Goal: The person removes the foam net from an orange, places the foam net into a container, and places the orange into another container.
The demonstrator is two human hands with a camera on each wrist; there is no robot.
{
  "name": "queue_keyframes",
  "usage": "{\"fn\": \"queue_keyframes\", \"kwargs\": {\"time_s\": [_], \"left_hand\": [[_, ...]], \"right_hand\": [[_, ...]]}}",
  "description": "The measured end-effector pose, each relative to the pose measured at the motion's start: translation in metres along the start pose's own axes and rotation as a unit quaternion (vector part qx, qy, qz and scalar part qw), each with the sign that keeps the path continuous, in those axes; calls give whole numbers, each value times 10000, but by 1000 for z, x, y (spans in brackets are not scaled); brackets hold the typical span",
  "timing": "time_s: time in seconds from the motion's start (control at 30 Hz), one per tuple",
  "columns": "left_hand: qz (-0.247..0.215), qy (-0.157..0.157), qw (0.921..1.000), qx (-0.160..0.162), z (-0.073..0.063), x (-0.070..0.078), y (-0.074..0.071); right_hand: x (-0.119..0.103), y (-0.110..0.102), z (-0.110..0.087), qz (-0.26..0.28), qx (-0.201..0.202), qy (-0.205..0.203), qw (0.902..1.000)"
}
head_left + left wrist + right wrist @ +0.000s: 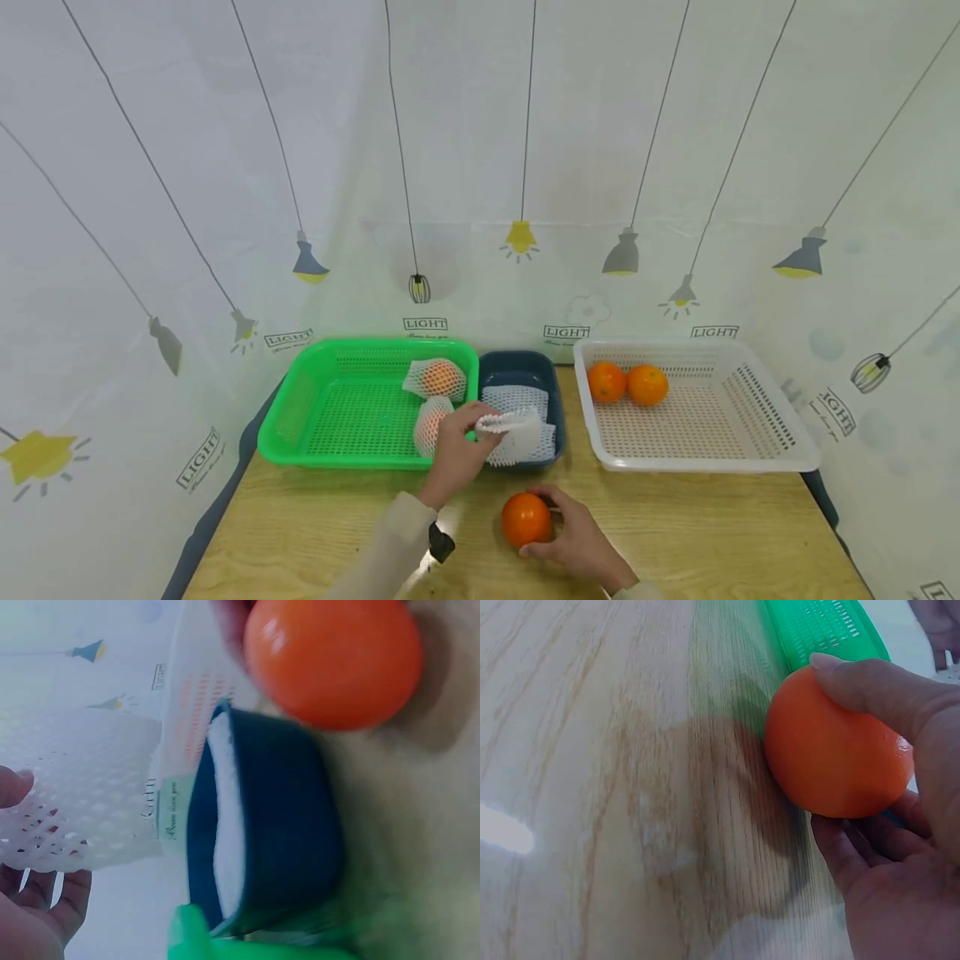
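My left hand (462,448) pinches a white foam net sleeve (517,435) above the small dark blue basket (558,408). In the left wrist view the sleeve (90,795) hangs between the thumb and the fingers, with its mesh spread out. Nearer to me, my right hand (576,537) grips an orange (527,521) at the table's front, thumb on one side and fingers on the other. The right wrist view has the orange (832,750) at or just over the wood; whether it touches cannot be told. More foam sleeves (513,398) lie in the blue basket.
At the left stands a green basket (300,457) with two sleeved fruits (442,379) at its right side. A white basket (705,462) at the right holds two bare oranges (647,385). Behind the wooden table (705,533) hangs a lamp-patterned cloth (480,167).
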State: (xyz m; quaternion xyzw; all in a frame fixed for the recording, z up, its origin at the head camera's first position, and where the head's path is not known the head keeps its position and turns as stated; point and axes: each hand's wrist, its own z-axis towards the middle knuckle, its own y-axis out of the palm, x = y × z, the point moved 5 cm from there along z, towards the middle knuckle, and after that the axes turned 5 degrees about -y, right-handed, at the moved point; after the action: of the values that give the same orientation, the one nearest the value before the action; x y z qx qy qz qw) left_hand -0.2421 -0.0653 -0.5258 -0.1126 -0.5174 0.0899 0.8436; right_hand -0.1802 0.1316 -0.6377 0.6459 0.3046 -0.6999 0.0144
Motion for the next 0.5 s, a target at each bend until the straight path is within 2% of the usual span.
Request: {"fn": "queue_keyframes", "kwargs": {"time_s": [0.1, 0.23, 0.33, 0.5], "left_hand": [[313, 4, 9995, -81, 20, 4, -3], [482, -141, 9984, -265, 44, 3, -4], [635, -349, 9969, -298, 57, 0, -2], [1133, -458, 9920, -314, 75, -4, 2]], "right_hand": [[-3, 0, 0, -33, -22, 4, 10000], [-2, -1, 0, -103, -27, 15, 9999], [-1, -1, -1, -84, -17, 7, 10000], [-1, -1, -1, 40, -15, 68, 10000]]}}
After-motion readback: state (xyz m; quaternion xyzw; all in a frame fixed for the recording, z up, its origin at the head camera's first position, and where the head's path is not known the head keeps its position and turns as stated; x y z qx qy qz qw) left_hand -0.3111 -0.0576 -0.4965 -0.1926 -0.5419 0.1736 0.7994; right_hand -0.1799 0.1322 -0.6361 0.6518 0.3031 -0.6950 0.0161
